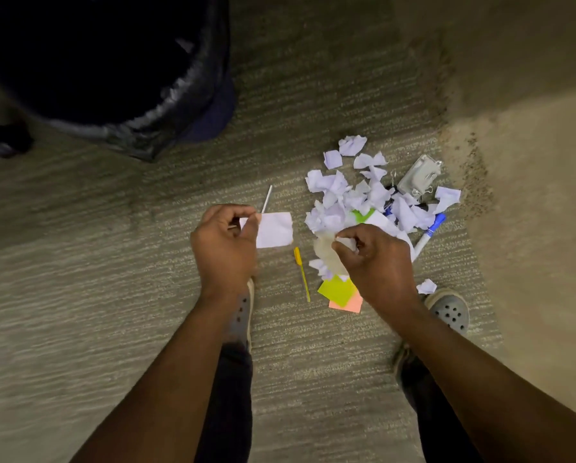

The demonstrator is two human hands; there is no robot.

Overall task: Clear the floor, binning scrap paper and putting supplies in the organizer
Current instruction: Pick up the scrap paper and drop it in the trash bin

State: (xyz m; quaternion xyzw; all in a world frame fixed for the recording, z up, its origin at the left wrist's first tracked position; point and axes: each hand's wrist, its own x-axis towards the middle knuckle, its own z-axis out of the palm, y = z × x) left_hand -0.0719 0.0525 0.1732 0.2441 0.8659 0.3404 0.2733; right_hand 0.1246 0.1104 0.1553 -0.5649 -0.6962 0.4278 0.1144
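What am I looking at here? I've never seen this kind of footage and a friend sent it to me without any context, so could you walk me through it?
There is no machine: this is one picture from a wide-angle camera worn on a person's head, looking down at their own arms, hands and shoes. The person is tidying a carpeted floor.

The left hand pinches a flat white paper scrap. The right hand grips a crumpled paper wad.

Beyond the right hand lies a pile of torn and crumpled white paper. Around it are a yellow pen, a blue-capped marker, yellow-green and orange sticky notes, a thin white stick and a small clear box with paper clips beside it.

At the upper left stands a bin with a black liner, where scrap paper goes.
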